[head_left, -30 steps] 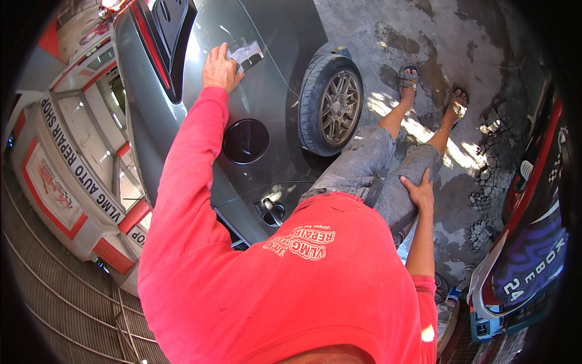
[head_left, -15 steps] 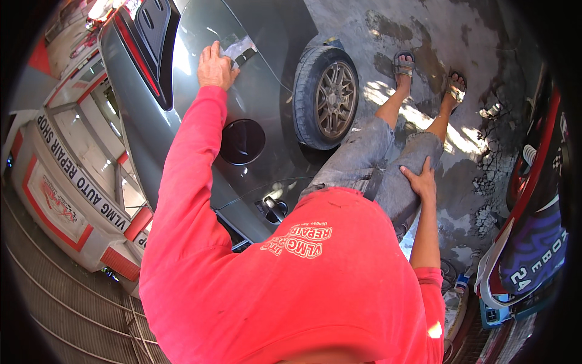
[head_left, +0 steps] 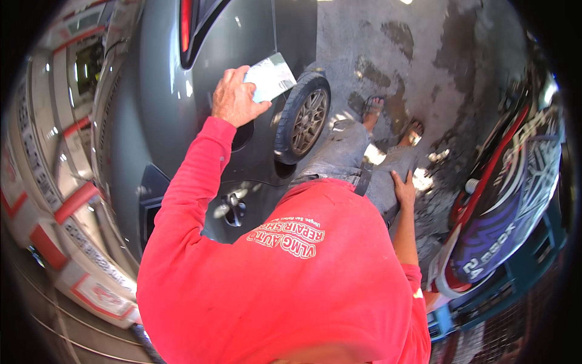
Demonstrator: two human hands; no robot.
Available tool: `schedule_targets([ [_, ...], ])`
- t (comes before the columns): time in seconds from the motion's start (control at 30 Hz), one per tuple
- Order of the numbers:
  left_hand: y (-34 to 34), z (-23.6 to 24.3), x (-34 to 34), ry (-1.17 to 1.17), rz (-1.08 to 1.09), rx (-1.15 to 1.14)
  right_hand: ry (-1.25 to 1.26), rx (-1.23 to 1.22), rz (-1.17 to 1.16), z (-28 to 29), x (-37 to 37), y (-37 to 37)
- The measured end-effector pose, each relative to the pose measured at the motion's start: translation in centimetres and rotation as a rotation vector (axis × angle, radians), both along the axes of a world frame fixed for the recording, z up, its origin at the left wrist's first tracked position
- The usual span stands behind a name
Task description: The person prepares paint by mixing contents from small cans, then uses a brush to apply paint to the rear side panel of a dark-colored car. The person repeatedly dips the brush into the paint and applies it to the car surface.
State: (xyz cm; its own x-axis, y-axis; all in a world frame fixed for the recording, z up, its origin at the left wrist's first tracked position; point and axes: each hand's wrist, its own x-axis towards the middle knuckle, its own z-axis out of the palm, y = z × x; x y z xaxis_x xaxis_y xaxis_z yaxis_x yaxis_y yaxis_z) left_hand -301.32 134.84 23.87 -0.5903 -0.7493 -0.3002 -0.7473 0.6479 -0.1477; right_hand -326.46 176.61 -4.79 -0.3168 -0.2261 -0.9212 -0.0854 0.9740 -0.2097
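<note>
My left hand (head_left: 235, 100) grips the edge of a flat, shiny rectangular plate (head_left: 271, 77), its face pale white and bluish with glare. I cannot make out its exact kind. It is over the rear side of a dark grey car (head_left: 163, 115), above the wheel (head_left: 308, 118); whether it touches the panel I cannot tell. Behind my left wrist, the round dark recess (head_left: 244, 136) in the panel is partly hidden. My right hand (head_left: 405, 187) rests on my thigh, in grey denim shorts (head_left: 382, 188), fingers apart and holding nothing.
A door handle (head_left: 233, 209) sits on the car's side close to my body. Wet-patched concrete floor (head_left: 424, 79) lies beyond the wheel. At right stands a red-edged vehicle with a purple printed cloth (head_left: 485, 249) over it, beside a teal plastic object (head_left: 515, 297).
My left hand has tilted the plate so its bright face now shows, and has moved toward the wheel. The whole view has shifted. My right hand still rests on my leg.
</note>
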Motion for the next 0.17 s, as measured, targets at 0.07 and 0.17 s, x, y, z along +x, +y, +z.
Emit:
schedule_targets([
  [0.07, 3.9, 1.7, 2.8, 0.146, 0.105, -0.011, 0.102, -0.13, 0.067, -1.5, -1.8, 0.8],
  [0.17, 9.8, 0.2, 6.8, 0.267, 0.338, 0.063, 0.185, -0.409, 0.321, -3.3, -5.6, 1.5],
])
